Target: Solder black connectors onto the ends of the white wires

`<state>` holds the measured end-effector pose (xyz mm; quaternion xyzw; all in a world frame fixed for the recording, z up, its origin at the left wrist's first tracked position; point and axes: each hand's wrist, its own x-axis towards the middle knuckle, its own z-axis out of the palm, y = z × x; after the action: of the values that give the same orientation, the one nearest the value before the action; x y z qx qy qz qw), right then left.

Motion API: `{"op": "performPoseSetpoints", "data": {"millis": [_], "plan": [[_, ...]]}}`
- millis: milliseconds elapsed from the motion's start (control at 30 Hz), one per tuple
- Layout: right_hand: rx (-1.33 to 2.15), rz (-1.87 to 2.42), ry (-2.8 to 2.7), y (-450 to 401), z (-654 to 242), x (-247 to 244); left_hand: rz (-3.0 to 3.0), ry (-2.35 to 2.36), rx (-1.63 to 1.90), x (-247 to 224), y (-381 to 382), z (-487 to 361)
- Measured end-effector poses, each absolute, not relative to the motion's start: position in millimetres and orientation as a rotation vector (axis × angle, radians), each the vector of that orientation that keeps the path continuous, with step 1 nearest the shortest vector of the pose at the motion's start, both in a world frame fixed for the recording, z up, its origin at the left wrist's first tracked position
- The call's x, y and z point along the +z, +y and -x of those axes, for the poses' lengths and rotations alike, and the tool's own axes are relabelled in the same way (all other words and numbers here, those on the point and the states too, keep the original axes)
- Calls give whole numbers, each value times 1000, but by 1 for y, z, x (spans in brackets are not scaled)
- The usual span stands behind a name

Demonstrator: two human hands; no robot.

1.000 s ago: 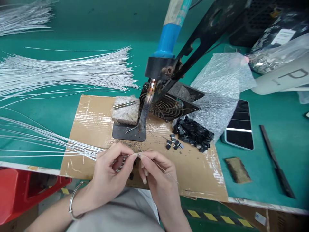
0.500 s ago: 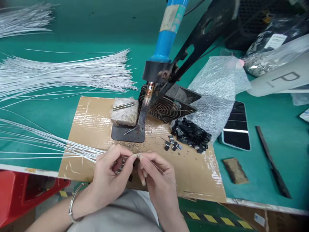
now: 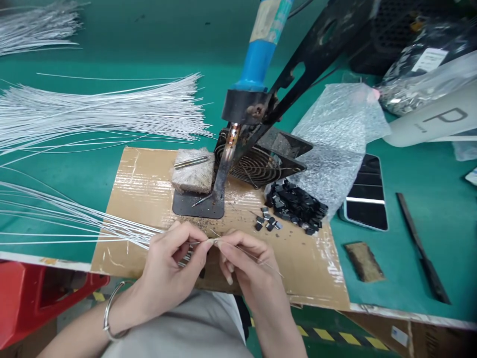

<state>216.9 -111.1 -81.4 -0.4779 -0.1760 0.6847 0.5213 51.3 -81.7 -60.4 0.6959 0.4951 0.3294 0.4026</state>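
Note:
My left hand [image 3: 175, 273] is closed, thumb and forefinger pinching the end of a white wire. A bundle of white wires [image 3: 130, 229] runs in from the left and passes under this hand. My right hand [image 3: 253, 268] is closed too, its fingertips meeting the left ones and pinching a thin bare wire [image 3: 274, 268] that slants down across the fingers. What lies between the touching fingertips is too small to make out. Just beyond them, a blue-handled soldering iron [image 3: 257, 59] is fixed in a black bracket, its tip above a dark pad [image 3: 199, 211].
A cardboard sheet [image 3: 141, 169] lies under the work. Small black connectors [image 3: 296, 206] are heaped beside a fan [image 3: 261, 166] and bubble wrap [image 3: 331, 134]. A phone [image 3: 367, 194], brown sponge [image 3: 364, 261] and dark flat tool [image 3: 421, 243] lie right. More white wires [image 3: 100, 112] lie left.
My right hand has shifted slightly right and turned a little, the thin wire moving with it. My left hand has barely moved, still pinching.

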Motion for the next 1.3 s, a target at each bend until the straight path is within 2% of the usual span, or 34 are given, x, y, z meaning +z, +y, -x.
{"op": "performPoseSetpoints", "data": {"millis": [500,1300], "plan": [[1525,1069,-315,-115,-198,-84,-1711,1294,941,-63,-85,-57],[1448,1116,-388,-118,-195,-88,-1577,1324,906,-64,-85,-58]]}}
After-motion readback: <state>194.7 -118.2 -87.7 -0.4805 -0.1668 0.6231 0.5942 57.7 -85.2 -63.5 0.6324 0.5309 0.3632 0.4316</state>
